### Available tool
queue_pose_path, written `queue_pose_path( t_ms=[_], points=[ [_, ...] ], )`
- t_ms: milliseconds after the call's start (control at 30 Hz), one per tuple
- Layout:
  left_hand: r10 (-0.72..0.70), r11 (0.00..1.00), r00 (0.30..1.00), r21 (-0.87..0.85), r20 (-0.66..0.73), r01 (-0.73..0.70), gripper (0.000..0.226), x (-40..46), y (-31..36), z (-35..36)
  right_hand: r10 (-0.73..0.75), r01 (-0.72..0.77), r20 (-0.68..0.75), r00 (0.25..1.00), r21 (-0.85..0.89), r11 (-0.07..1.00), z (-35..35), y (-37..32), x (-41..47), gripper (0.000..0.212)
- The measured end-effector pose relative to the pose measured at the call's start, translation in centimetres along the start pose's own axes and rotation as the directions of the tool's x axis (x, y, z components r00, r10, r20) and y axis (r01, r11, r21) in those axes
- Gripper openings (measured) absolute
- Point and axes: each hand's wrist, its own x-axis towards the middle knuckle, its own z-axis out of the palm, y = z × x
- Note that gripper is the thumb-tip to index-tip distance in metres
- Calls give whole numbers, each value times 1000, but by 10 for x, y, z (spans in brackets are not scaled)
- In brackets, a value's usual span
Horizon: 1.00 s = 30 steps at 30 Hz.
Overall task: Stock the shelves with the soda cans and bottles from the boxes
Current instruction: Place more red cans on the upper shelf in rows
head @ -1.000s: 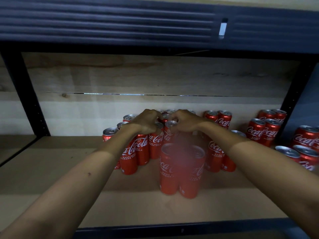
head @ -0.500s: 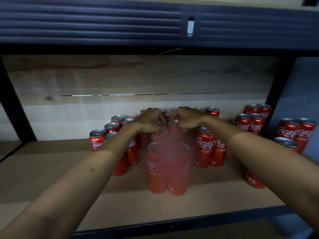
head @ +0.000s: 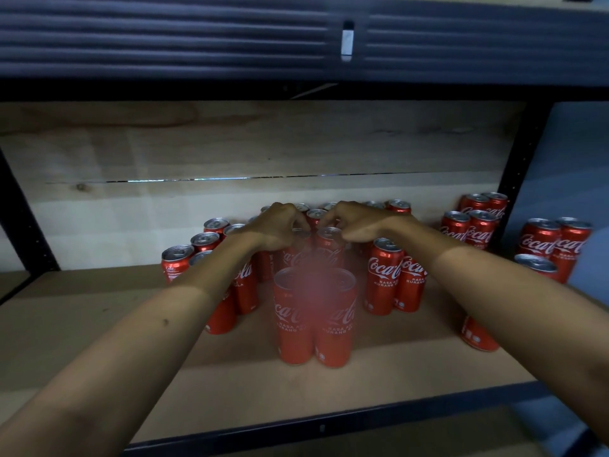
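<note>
Several red soda cans stand in rows on the wooden shelf board (head: 99, 331). My left hand (head: 280, 225) curls its fingers over the top of one can (head: 295, 255) in the middle rows. My right hand (head: 357, 222) does the same on the can (head: 329, 242) beside it, and the fingertips of both hands nearly touch. Two more cans (head: 314, 324) stand side by side in front of them, partly blurred. Further cans behind the hands are mostly hidden.
A left group of cans (head: 204, 242) and a right pair (head: 395, 278) flank the hands. One can (head: 478, 334) sits under my right forearm. More cans (head: 474, 222) stand by the black post (head: 520, 179), others (head: 553, 242) beyond it. The dark upper shelf beam (head: 197, 37) hangs overhead.
The view has swung slightly to the right, so the cans sit further left in the picture. Both hands stay on the same two can tops.
</note>
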Motion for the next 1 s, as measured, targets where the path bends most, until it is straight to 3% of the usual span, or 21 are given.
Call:
queue_pose_path(
  t_ms=[200, 400, 1000],
  points=[
    [4, 1000, 1000, 12, -16, -4, 47, -4, -7, -1, -20, 19, 15, 1000, 8, 1000, 1, -6, -2, 61],
    [14, 1000, 1000, -19, 9, -13, 41, -1, -8, 0, -16, 16, 4, 1000, 20, 1000, 1, -2, 0, 46],
    [9, 998, 999, -66, 38, -7, 37, -5, -13, -6, -37, 36, 60, 998, 3, 999, -2, -7, 4, 53]
  ],
)
